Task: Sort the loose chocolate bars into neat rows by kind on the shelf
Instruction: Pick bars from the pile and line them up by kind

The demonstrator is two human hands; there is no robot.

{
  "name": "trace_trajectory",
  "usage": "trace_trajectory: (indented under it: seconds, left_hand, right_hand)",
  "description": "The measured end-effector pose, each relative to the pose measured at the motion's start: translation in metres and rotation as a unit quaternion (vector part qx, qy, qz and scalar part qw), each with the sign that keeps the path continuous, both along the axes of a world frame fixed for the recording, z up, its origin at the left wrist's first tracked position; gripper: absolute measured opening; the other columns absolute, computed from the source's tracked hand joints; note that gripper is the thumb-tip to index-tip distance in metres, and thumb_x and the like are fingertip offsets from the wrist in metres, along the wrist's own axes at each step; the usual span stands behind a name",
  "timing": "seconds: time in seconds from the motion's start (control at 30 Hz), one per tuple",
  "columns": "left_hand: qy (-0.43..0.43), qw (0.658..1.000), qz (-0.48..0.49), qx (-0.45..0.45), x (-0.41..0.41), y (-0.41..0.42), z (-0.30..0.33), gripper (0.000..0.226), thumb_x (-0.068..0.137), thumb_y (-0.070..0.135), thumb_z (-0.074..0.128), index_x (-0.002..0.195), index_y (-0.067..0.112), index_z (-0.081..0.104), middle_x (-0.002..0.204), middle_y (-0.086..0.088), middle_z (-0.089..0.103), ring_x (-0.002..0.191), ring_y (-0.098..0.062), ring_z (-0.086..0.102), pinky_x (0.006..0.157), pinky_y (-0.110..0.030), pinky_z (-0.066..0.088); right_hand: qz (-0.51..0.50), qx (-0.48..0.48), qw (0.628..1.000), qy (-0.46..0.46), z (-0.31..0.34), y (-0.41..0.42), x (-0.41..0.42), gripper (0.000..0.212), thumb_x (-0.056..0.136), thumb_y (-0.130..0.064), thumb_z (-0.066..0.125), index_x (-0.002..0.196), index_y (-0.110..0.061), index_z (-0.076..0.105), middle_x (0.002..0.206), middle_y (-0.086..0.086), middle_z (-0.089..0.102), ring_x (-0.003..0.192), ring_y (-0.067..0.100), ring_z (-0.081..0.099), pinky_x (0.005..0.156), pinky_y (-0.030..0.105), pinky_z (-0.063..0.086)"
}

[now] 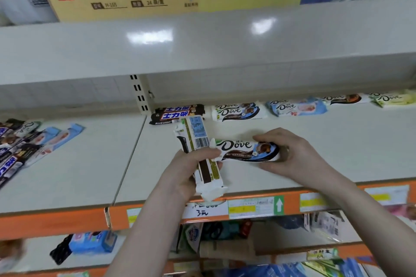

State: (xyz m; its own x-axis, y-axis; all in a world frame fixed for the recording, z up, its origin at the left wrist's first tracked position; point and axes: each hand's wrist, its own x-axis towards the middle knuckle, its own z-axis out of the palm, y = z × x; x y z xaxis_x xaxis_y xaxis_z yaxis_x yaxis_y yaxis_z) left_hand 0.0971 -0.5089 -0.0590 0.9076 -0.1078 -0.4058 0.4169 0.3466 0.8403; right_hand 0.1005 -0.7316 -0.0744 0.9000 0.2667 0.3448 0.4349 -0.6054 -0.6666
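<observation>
Bars look light, stiff and slick-wrapped: left grip [191,173] curls round one [199,155] mid-length, right grip [290,153] pinches another's [245,150] end.

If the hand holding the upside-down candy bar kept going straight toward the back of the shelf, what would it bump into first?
Probably the dark Snickers bars at the back. The left hand points its back-side-up bar at them, though depth is hard to judge.
</observation>
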Motion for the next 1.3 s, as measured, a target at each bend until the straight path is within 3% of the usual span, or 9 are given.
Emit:
trace_trajectory:
  seconds: [0.1,0.27,0.43,0.53,0.63,0.73,0.87,1.03,1.3]
  left_hand:
    - [-0.021,0.999,0.025,0.007,0.003,-0.024,-0.002,0.012,0.073,-0.009,0.066,0.074,0.003,0.065,0.059,-0.007,0.066,0.054,-0.018,0.062,0.048,-0.022,0.051]
    - [-0.016,0.996,0.091,0.003,0.006,-0.063,-0.013,0.012,0.075,0.000,0.069,0.086,0.004,0.067,0.060,-0.008,0.067,0.050,-0.018,0.064,0.050,-0.027,0.055]
    - [-0.002,0.982,0.176,-0.063,0.008,-0.074,-0.019,0.009,0.083,0.015,0.065,0.083,0.006,0.063,0.060,-0.006,0.066,0.047,-0.014,0.062,0.048,-0.024,0.055]
    - [-0.001,0.973,0.204,-0.104,0.008,-0.068,-0.020,0.013,0.084,0.024,0.064,0.078,0.013,0.060,0.069,-0.005,0.065,0.055,-0.012,0.063,0.051,-0.023,0.053]
    - [0.007,0.973,0.204,-0.109,0.007,-0.063,-0.016,0.019,0.089,0.032,0.057,0.085,0.014,0.060,0.070,-0.007,0.063,0.062,-0.017,0.059,0.060,-0.028,0.049]
    - [0.015,0.970,0.180,-0.161,0.004,-0.060,-0.010,0.025,0.092,0.037,0.050,0.098,0.014,0.057,0.071,-0.009,0.061,0.063,-0.019,0.057,0.055,-0.024,0.051]
    - [0.011,0.969,0.160,-0.190,0.002,-0.056,-0.010,0.027,0.092,0.037,0.045,0.101,0.014,0.057,0.074,-0.011,0.059,0.064,-0.020,0.055,0.053,-0.023,0.051]
    - [0.022,0.968,0.150,-0.200,0.003,-0.052,-0.011,0.028,0.092,0.035,0.044,0.102,0.013,0.058,0.072,-0.013,0.060,0.063,-0.022,0.055,0.063,-0.031,0.047]
    - [0.038,0.970,0.115,-0.212,0.007,-0.043,-0.016,0.032,0.092,0.038,0.046,0.109,0.015,0.059,0.076,-0.013,0.062,0.063,-0.021,0.059,0.057,-0.025,0.051]
  right_hand:
    - [0.007,-0.039,0.999,0.002,0.004,-0.024,0.010,0.055,0.062,-0.016,0.083,0.113,-0.019,0.063,0.099,-0.017,0.054,0.094,0.009,0.054,0.078,0.007,0.037]
    - [0.031,-0.079,0.996,-0.026,0.005,-0.061,0.031,0.055,0.060,-0.023,0.083,0.112,-0.016,0.065,0.098,-0.009,0.056,0.098,0.014,0.052,0.083,0.018,0.037]
    - [0.042,-0.090,0.994,-0.043,0.005,-0.070,0.053,0.054,0.062,-0.025,0.081,0.113,-0.019,0.064,0.098,-0.019,0.050,0.100,0.004,0.043,0.082,0.009,0.027]
    - [0.044,-0.100,0.992,-0.056,0.007,-0.067,0.066,0.052,0.064,-0.024,0.081,0.113,-0.018,0.064,0.108,-0.005,0.057,0.108,0.014,0.046,0.085,0.014,0.024]
    - [0.032,-0.102,0.991,-0.075,0.006,-0.057,0.079,0.051,0.063,-0.020,0.081,0.112,-0.013,0.065,0.110,0.004,0.061,0.107,0.022,0.049,0.079,0.016,0.024]
    - [0.027,-0.101,0.991,-0.084,0.001,-0.045,0.095,0.051,0.060,-0.016,0.083,0.109,-0.011,0.067,0.107,0.008,0.064,0.103,0.028,0.054,0.079,0.023,0.029]
    - [0.017,-0.106,0.990,-0.094,-0.004,-0.030,0.110,0.046,0.060,-0.014,0.080,0.105,-0.014,0.069,0.106,0.003,0.068,0.100,0.022,0.058,0.073,0.014,0.027]
    - [0.013,-0.122,0.986,-0.116,-0.011,-0.020,0.122,0.042,0.057,-0.010,0.081,0.098,-0.007,0.071,0.102,0.008,0.070,0.091,0.026,0.064,0.075,0.013,0.029]
    - [-0.009,-0.146,0.981,-0.127,-0.018,-0.017,0.129,0.036,0.060,-0.008,0.079,0.095,-0.008,0.072,0.089,0.014,0.071,0.083,0.032,0.063,0.074,0.025,0.034]
